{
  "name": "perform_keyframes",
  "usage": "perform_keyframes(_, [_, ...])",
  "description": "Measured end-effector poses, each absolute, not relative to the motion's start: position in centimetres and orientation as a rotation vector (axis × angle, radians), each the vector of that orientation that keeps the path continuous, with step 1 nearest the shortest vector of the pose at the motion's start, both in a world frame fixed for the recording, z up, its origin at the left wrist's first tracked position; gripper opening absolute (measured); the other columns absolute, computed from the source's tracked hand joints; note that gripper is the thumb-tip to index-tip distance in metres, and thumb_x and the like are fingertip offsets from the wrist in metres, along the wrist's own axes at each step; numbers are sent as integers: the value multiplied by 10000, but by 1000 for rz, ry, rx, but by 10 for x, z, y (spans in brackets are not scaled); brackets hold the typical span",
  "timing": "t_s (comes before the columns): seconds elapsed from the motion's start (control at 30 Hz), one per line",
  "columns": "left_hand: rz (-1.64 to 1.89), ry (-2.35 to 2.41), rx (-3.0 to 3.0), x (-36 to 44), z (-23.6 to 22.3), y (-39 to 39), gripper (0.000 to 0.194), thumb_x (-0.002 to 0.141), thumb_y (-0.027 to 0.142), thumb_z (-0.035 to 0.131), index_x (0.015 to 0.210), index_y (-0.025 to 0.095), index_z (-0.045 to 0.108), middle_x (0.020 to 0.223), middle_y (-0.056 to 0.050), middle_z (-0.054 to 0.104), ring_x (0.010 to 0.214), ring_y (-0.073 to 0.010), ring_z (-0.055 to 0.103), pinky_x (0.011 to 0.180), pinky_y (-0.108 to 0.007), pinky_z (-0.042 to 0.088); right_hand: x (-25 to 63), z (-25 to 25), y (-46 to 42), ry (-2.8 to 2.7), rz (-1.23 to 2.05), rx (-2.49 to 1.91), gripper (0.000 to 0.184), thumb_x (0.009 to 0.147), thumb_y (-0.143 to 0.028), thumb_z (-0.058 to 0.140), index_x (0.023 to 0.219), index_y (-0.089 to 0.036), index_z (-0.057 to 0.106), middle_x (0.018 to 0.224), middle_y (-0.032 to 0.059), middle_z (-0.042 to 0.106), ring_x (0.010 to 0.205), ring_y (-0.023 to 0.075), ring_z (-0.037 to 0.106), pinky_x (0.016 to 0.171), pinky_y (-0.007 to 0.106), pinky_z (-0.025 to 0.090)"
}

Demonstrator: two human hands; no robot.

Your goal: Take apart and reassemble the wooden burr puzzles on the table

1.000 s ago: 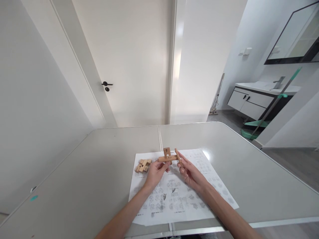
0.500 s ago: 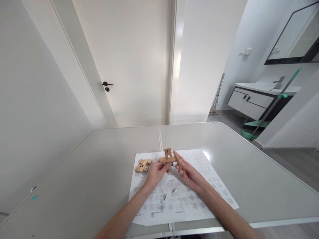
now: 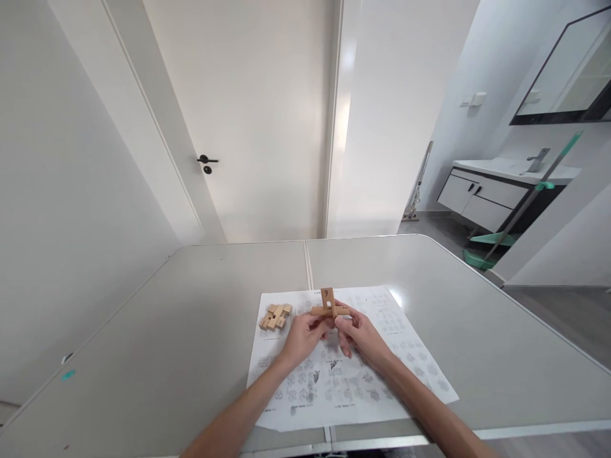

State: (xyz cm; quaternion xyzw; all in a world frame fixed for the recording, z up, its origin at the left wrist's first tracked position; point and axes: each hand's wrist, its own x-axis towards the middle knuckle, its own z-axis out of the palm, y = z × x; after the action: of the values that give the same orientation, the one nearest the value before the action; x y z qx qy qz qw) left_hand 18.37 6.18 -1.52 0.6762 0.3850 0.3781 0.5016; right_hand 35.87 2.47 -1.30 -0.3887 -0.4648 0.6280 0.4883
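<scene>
Between my two hands are light-brown wooden puzzle pieces, brought together in a cross shape. One notched wooden piece (image 3: pixel 328 296) stands upright with a dark mark near its top. A flat wooden bar (image 3: pixel 319 311) crosses at its foot, pinched from below by my left hand (image 3: pixel 303 336). From the right, my right hand (image 3: pixel 361 333) has its thumb and fingers closed on another wooden piece (image 3: pixel 343 310), which now meets the others. Fingers hide the underside of the joint. A printed sheet (image 3: pixel 382 356) of small grey diagrams lies flat beneath both hands.
Several more wooden pieces (image 3: pixel 275 317) lie grouped on the sheet's upper left corner. The grey table (image 3: pixel 200 331) has a seam down its middle. Beyond it stand a white door (image 3: pixel 258 127) and, at the right, a sink cabinet (image 3: pixel 482 194) with a green-handled dustpan (image 3: pixel 480 259).
The piece in my right hand has turned from a steep slant to nearly level and moved left against the left-hand pieces. The view has shifted slightly.
</scene>
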Motion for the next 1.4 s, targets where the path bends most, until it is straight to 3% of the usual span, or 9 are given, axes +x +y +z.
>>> perform_keyframes(0.13, [864, 900, 1699, 184, -11, 57, 454, 959, 516, 600, 718, 139, 675, 659, -24, 620, 590, -133, 548, 577, -244, 446, 360, -16, 25, -1242, 1455, -1078, 801, 869, -590, 701, 1482, -118, 495, 429, -71, 579, 301, 115, 422, 365, 234, 324])
perform_keyframes(0.3, [844, 893, 1756, 184, -7, 56, 408, 959, 511, 592, 822, 142, 699, 684, -24, 629, 607, -141, 541, 594, -250, 438, 361, -18, 26, -1261, 1420, -1106, 870, 821, -521, 780, 1513, -109, 451, 408, -98, 547, 325, 115, 433, 411, 240, 376])
perform_keyframes(0.4, [841, 883, 1768, 184, -7, 56, 366, 963, 480, 586, 883, 144, 705, 722, -34, 650, 626, -146, 542, 593, -249, 429, 362, -16, 25, -1252, 1417, -1106, 900, 779, -478, 828, 1506, -100, 456, 399, -110, 520, 315, 106, 407, 377, 228, 341])
perform_keyframes(0.63, [797, 885, 1821, 184, -13, 57, 331, 973, 384, 570, 744, 155, 641, 706, -20, 631, 643, -141, 551, 590, -238, 424, 365, -14, 27, -1197, 1406, -1055, 738, 810, -509, 792, 1379, -98, 564, 370, -126, 444, 267, 76, 331, 317, 205, 250])
perform_keyframes(0.83, [795, 907, 1815, 184, -11, 56, 332, 974, 415, 573, 787, 161, 673, 695, -12, 634, 618, -139, 570, 594, -242, 446, 362, -17, 28, -1130, 1400, -1028, 737, 800, -554, 789, 1344, -102, 580, 372, -133, 405, 280, 78, 308, 324, 217, 271])
perform_keyframes(1.03, [786, 897, 1846, 183, -6, 53, 362, 1000, 462, 543, 919, 175, 747, 831, -39, 717, 623, -134, 600, 617, -249, 469, 369, -11, 34, -933, 1217, -1096, 685, 827, -599, 744, 1270, -94, 612, 387, -134, 346, 330, 96, 324, 377, 243, 285])
perform_keyframes(1.23, [758, 930, 1841, 182, -3, 52, 356, 1003, 451, 545, 957, 171, 760, 841, -53, 740, 634, -140, 626, 614, -245, 477, 383, -12, 38, -922, 900, -1386, 733, 777, -560, 806, 1338, -141, 591, 479, -76, 518, 425, 162, 455, 460, 296, 381])
perform_keyframes(1.4, [750, 945, 1844, 181, -2, 51, 359, 1002, 448, 539, 940, 172, 760, 841, -52, 744, 633, -140, 633, 614, -246, 483, 391, -24, 44, -956, 683, -1521, 691, 727, -571, 815, 1256, -165, 636, 579, -29, 627, 505, 193, 530, 518, 304, 413])
